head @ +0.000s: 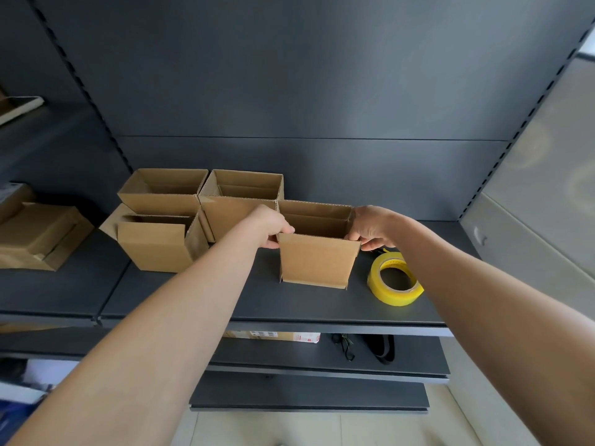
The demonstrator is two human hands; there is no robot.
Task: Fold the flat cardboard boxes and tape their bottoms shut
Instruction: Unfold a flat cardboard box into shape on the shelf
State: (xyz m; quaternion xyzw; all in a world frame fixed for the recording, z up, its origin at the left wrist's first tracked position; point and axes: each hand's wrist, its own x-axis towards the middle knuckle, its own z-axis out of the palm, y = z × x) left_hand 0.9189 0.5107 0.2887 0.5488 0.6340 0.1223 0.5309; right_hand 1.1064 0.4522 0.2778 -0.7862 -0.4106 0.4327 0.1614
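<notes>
Three open boxes (pixel 206 207) crowd the shelf's (pixel 289 304) left; tape roll (pixel 395 279) blocks right

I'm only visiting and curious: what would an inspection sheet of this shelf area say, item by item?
Surface: dark grey metal shelf.
Job's things: held brown cardboard box, upright, open-topped; yellow tape roll right of it, apart; back-left box, back-middle box, front-left box likewise open.
Clutter: flattened cardboard pile, far left.
Grips: left hand and right hand each hold a top corner of the held box.
Cables: thin black cord on the lower shelf.
Surroundings: dark grey back panel; pale wall at right.
</notes>
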